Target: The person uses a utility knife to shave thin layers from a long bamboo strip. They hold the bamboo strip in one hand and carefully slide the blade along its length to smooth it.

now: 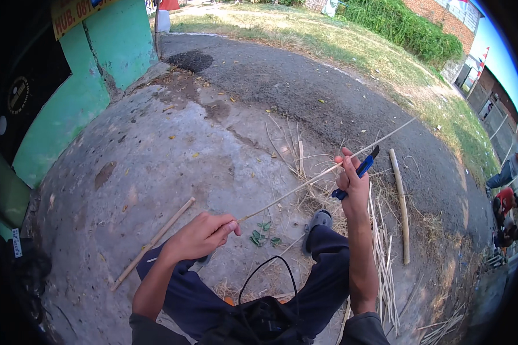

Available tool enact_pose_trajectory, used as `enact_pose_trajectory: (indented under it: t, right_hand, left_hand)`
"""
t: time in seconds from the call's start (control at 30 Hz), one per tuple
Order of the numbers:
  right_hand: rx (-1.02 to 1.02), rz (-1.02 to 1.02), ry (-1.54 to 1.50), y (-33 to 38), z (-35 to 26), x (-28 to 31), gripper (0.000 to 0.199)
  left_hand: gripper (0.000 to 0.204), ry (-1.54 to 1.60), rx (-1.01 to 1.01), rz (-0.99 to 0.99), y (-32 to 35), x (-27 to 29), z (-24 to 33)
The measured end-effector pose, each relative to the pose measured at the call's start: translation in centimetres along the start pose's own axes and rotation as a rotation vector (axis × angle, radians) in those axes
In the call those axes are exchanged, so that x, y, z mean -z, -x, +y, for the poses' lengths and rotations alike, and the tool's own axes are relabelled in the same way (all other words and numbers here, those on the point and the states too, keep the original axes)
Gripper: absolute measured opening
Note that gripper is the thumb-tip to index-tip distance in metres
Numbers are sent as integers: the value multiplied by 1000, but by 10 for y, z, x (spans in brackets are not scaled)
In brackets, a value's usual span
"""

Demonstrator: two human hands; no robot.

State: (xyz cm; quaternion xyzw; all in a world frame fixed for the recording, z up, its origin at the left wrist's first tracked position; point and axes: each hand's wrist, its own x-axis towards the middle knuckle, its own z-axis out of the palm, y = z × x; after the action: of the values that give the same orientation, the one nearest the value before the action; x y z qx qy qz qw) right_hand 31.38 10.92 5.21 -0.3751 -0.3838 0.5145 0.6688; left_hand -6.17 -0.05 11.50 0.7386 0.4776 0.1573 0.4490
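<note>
My left hand [200, 236] pinches the near end of a long thin bamboo strip [305, 184] that runs up to the right. My right hand [352, 181] grips a blue utility knife [360, 171] with its dark blade against the strip. The strip's far tip reaches over the asphalt. Both hands hover above my knees in dark trousers.
A thick bamboo stick [152, 242] lies on the concrete at left and another pole [401, 204] at right. Thin strips and shavings [383, 259] are piled beside my right leg. A green wall [80, 98] stands at left. People sit at the far right [505, 210].
</note>
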Motion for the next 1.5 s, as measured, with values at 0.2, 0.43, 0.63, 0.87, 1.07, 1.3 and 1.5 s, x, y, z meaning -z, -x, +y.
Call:
enact_pose_trajectory:
  t: [0.2,0.43,0.63,0.87,1.07,1.3,1.5]
  right_hand:
    - [44,28,-107,-9,-5,-6,45]
    - [66,20,-40,10,1,-24,55]
    - [183,-380,649,58,31,-44,32]
    - [189,-537,826,79,43,-71,28]
    - [-152,-451,446,75,57,-79,36]
    - [-440,-294,221,67,61,-91,30]
    - [-331,-223,203,58,62,-89,29]
  left_hand:
    - [24,247,-51,60,0,-28,11]
    - [25,396,-59,138,-24,-42,-12]
    - [28,531,-19,257,-38,-63,-14]
    - [28,911,-55,184,-49,-81,-49]
    - [22,1041,-48,40,-50,-90,-60]
    - [16,985,-54,20,-50,-89,-60]
    - [20,827,1,230,-43,-95,-53]
